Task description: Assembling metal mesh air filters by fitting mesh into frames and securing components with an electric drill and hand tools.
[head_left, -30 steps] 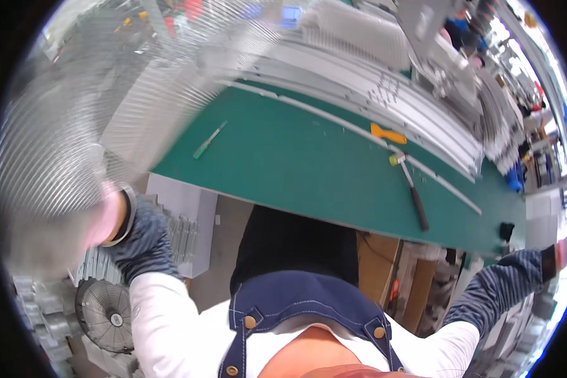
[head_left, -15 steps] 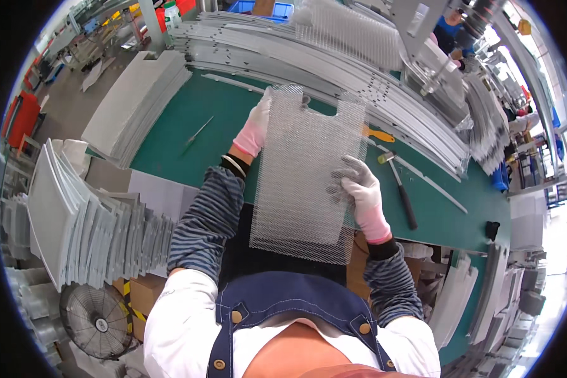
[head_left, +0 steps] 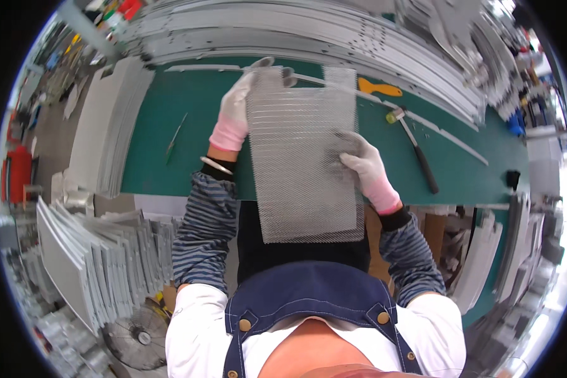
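Note:
My gloved left hand [head_left: 236, 104] is closed on the upper left corner of a silvery wire mesh sheet [head_left: 296, 164], with fingertips showing past its top edge. The sheet has a rectangular notch in its top edge, and a second mesh layer seems to lie against it. At the right edge, my gloved right hand [head_left: 366, 165] grips the sheet, its fingers partly seen through the mesh. The sheet hangs over the front edge of the green table [head_left: 164, 170].
Right of the sheet lie a hammer [head_left: 420, 154] and a yellow scraper [head_left: 379, 88]. A thin pointed tool [head_left: 176, 138] rests on the left. Long metal strips [head_left: 283, 38] span the back. Stacked pale panels [head_left: 101, 126] stand left, with a fan [head_left: 142, 337] below.
My view has turned, shifting the table and tools in the picture. The mesh sheet now sits straighter and higher in view. Both hands keep their hold on it.

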`<control>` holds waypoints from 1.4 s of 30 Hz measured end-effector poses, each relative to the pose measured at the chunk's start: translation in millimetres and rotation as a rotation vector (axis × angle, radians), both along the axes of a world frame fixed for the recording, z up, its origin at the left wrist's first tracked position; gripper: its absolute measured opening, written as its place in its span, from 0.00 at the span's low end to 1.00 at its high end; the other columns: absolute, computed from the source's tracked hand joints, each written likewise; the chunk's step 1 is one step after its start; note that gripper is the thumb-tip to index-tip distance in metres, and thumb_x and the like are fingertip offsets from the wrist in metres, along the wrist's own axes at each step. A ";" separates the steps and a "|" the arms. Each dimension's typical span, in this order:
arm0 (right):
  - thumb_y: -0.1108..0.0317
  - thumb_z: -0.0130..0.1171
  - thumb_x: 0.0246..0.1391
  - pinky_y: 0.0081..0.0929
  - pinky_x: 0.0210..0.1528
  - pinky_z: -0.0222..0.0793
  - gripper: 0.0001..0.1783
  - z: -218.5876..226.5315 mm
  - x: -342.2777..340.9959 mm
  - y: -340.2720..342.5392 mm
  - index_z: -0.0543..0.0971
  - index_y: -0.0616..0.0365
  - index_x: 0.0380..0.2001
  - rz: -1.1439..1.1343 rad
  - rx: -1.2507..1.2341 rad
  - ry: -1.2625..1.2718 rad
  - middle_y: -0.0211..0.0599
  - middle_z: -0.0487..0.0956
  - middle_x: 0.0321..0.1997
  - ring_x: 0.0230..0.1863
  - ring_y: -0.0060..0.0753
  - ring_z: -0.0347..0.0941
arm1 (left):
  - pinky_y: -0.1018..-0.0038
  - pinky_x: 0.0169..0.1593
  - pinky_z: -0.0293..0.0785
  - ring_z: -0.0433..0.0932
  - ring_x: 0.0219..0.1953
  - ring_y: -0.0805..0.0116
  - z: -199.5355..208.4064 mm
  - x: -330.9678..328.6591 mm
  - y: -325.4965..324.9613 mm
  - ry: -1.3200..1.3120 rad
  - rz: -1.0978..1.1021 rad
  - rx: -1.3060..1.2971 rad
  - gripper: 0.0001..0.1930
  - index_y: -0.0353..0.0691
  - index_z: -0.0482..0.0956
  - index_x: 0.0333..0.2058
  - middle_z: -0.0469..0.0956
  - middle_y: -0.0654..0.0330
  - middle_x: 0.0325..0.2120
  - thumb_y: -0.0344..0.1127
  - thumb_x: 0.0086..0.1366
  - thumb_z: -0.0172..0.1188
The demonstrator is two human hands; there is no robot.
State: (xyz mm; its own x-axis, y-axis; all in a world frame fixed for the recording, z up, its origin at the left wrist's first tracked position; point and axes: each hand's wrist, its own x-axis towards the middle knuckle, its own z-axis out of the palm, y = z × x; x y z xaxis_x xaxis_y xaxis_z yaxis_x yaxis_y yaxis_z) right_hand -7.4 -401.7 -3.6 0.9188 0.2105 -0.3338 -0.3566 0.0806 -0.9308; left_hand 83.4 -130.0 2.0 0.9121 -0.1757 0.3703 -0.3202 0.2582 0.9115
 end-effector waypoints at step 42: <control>0.55 0.63 0.45 0.50 0.68 0.50 0.34 -19.1 -23.3 46.3 0.70 0.60 0.54 0.474 -0.997 -1.061 0.51 0.65 0.61 0.65 0.53 0.57 | 0.66 0.52 0.74 0.79 0.45 0.56 21.7 -26.7 -8.2 0.108 0.000 1.422 0.15 0.38 0.80 0.43 0.81 0.51 0.40 0.35 0.58 0.60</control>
State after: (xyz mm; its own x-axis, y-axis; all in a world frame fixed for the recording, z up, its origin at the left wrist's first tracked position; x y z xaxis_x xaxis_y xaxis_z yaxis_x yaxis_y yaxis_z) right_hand -30.7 -355.4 -22.7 0.7323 0.6394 0.2341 0.6753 -0.6381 -0.3698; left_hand 56.7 -138.2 23.7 0.9241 -0.3328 -0.1878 -0.2340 -0.8813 0.4105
